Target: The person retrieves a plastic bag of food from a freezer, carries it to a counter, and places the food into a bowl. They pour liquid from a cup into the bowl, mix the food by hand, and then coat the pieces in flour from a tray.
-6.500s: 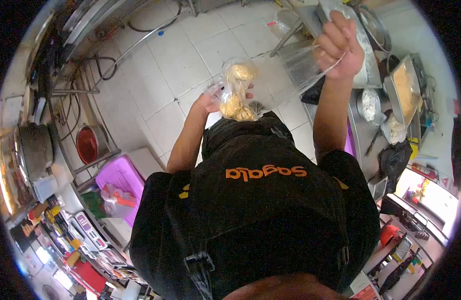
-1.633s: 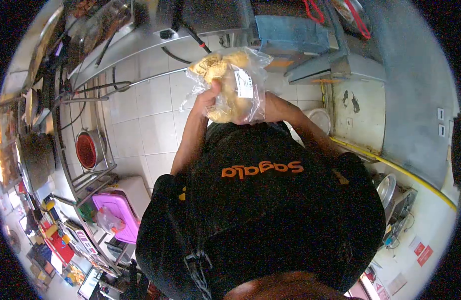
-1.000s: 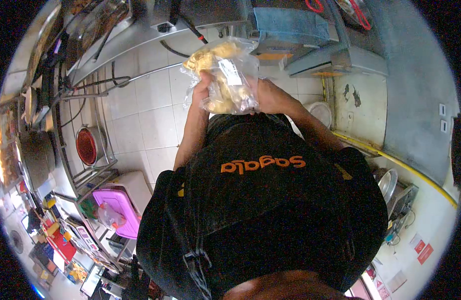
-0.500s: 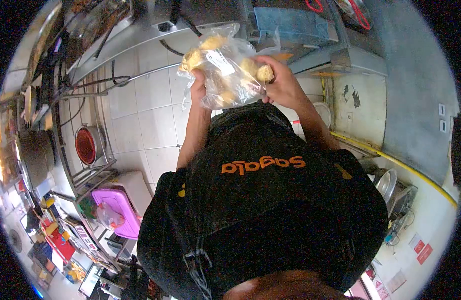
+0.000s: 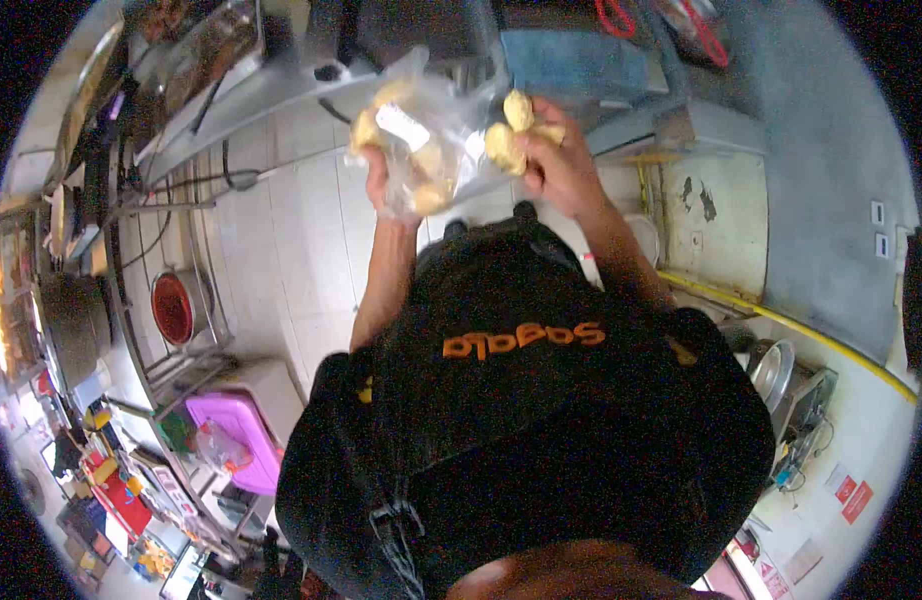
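Note:
A clear plastic bag [image 5: 421, 130] of yellow fried pieces, with a white label on it, is held up in front of my chest. My left hand [image 5: 381, 180] grips the bag from its left side. My right hand [image 5: 551, 160] is just right of the bag and holds a few yellow pieces [image 5: 511, 125] in its fingers at the bag's open edge. My black shirt with orange lettering fills the lower middle of the view.
A steel counter [image 5: 231, 95] with trays runs along the top left. A blue cloth [image 5: 571, 60] lies on a unit ahead. A red-lined pot [image 5: 171, 305] sits on a low rack, a pink bin [image 5: 236, 430] below it. A grey wall [image 5: 831, 180] is right.
The bag has risen and shifted left. My right hand went from pressing the bag's side to pulling away at its right with yellow pieces in its fingers.

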